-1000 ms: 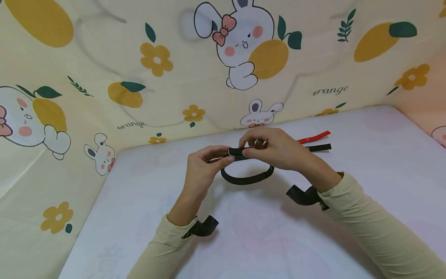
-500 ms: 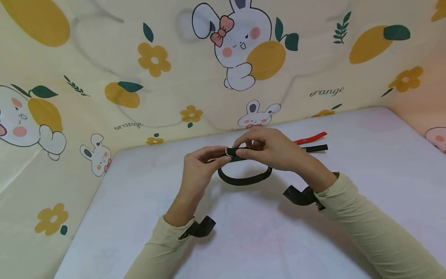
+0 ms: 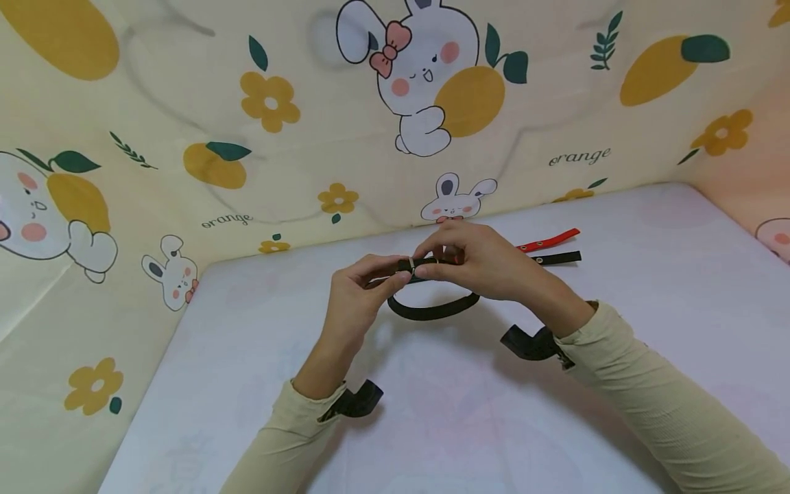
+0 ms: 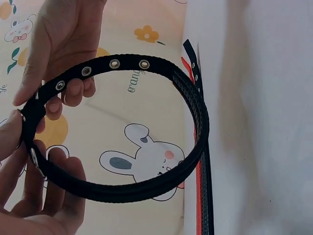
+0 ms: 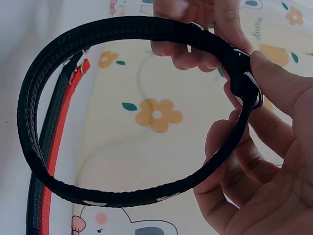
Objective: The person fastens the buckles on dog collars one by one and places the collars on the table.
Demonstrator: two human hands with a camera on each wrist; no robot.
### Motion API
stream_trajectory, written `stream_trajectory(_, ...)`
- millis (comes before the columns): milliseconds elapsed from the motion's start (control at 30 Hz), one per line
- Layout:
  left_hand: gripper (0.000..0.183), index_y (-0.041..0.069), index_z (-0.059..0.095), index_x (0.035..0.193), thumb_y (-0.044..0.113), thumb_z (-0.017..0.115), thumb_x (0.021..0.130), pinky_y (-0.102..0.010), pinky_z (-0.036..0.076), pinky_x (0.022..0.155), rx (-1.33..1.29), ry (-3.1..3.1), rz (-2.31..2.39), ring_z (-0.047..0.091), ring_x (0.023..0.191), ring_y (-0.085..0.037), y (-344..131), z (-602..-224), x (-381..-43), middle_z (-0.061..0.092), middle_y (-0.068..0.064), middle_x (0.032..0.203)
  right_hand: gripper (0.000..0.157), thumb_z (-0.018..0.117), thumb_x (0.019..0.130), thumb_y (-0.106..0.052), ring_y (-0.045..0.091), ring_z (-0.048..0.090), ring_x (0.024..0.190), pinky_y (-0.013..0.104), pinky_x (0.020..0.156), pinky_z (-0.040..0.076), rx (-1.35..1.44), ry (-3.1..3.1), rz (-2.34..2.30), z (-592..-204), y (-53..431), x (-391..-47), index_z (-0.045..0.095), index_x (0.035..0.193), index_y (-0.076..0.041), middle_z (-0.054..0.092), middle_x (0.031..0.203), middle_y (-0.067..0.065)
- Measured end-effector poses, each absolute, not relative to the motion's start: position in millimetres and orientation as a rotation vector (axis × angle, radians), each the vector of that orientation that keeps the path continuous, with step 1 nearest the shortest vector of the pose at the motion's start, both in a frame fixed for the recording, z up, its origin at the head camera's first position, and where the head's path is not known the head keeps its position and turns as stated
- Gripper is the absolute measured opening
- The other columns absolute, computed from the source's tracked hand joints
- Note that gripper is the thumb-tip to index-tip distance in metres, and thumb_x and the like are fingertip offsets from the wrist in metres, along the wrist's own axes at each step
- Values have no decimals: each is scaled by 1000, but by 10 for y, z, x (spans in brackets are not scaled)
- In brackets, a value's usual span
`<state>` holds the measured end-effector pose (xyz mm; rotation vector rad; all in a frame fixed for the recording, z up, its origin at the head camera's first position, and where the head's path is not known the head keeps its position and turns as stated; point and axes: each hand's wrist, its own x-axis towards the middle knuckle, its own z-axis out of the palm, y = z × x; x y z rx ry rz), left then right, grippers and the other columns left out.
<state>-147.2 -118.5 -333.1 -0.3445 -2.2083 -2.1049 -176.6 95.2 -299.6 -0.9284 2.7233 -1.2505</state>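
Observation:
A black collar (image 3: 434, 312) with metal eyelets and a buckle is bent into a closed loop and held up over the table. My left hand (image 3: 358, 291) pinches it at the buckle end between thumb and fingers. Right beside, my right hand (image 3: 484, 261) pinches the strap near the same buckle, fingertips almost meeting the left ones. The left wrist view shows several eyelets along the strap (image 4: 114, 64), with a metal frame (image 4: 36, 161) near the left fingers. In the right wrist view, a silver ring (image 5: 254, 93) sits by the right thumb; fingers partly hide the buckle.
Behind the right hand, a red strap (image 3: 549, 241) and a second black strap (image 3: 558, 259), both with eyelets, lie side by side on the white table (image 3: 432, 412). A cloth wall (image 3: 370, 158) printed with rabbits and oranges rises at the table's back edge.
The black strap bulging between the fingertips now lies flatter, and a light metal piece shows between the two hands. Both hands stay in nearly the same place, still holding the collar.

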Motion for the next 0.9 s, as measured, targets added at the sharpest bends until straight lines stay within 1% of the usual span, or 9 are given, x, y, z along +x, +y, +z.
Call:
stream_trajectory(200,26,-4,71,112,1,75,86,-24,57,81,-309,-2202,-2117,69,93,-14,-1173,-3333,-1472,72,6,97,27,81,83,-34,17,52,73,30,65,43,-929,2712,-1243,-3013,950,-1774,75,107,-24,61,92,-4)
stream_trajectory(367,24,-4,71,110,3,75,87,-23,56,76,-290,-2188,-2109,67,90,-13,-1158,-3330,-1466,72,8,94,24,80,84,-33,15,55,75,30,69,47,-947,2733,-1220,-3015,948,-1780,75,105,-23,66,96,-7)
stream_trajectory(567,24,-3,70,111,4,73,88,-24,56,81,-246,-2122,-2134,66,90,-12,-1176,-3310,-1467,72,8,93,19,80,85,-31,15,62,80,33,74,52,-883,2724,-1253,-3007,965,-1799,75,102,-25,70,99,-8)
stream_trajectory(767,24,-3,67,114,5,70,91,-24,54,85,-204,-2116,-2163,65,91,-11,-1190,-3290,-1471,71,5,95,19,79,86,-32,17,62,78,32,71,52,-836,2704,-1256,-2988,1006,-1813,75,103,-24,70,101,-6)
stream_trajectory(900,21,-1,62,115,5,64,95,-25,54,89,-202,-2122,-2184,67,92,-10,-1213,-3281,-1486,69,5,98,19,80,85,-31,16,61,77,31,70,52,-859,2719,-1244,-2982,1023,-1829,76,103,-23,71,102,-5)
